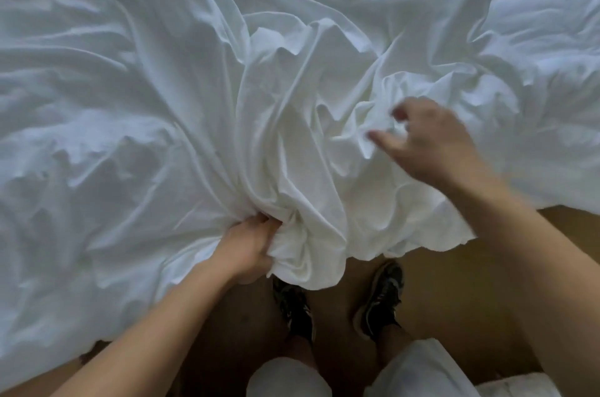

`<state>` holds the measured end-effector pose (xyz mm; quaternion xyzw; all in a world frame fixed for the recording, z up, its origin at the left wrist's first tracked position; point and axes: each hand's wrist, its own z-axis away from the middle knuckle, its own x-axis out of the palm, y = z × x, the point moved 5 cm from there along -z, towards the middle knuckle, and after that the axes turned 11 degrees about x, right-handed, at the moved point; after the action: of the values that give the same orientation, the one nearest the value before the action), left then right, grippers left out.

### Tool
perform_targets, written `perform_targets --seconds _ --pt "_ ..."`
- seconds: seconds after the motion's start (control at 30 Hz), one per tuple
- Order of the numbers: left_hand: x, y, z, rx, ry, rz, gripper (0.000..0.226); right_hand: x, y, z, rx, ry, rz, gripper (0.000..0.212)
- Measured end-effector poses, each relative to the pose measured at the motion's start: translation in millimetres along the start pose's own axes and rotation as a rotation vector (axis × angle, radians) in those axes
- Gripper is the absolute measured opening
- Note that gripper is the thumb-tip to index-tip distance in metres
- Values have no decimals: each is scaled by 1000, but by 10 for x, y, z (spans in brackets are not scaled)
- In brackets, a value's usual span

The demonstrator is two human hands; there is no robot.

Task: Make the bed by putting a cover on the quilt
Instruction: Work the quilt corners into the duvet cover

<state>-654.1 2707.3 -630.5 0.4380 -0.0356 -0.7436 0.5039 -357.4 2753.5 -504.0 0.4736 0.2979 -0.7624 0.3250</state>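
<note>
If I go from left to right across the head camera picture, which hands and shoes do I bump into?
First the left hand, gripping the bunched white cover → left shoe → right shoe → right hand, blurred, its fingers loose above the cover.

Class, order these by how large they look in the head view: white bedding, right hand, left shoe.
white bedding
right hand
left shoe, partly covered and farther away, so only apparent
</note>
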Motion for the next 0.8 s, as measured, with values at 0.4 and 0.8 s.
perform_targets --seconds 0.4,0.8 --pt "-1317 -364 -312 -209 649 202 66 181 578 -832 83 184 -19 31" --pt "-1159 251 -1072 -79 263 -60 60 72 -179 -1066 -123 293 -37 90"
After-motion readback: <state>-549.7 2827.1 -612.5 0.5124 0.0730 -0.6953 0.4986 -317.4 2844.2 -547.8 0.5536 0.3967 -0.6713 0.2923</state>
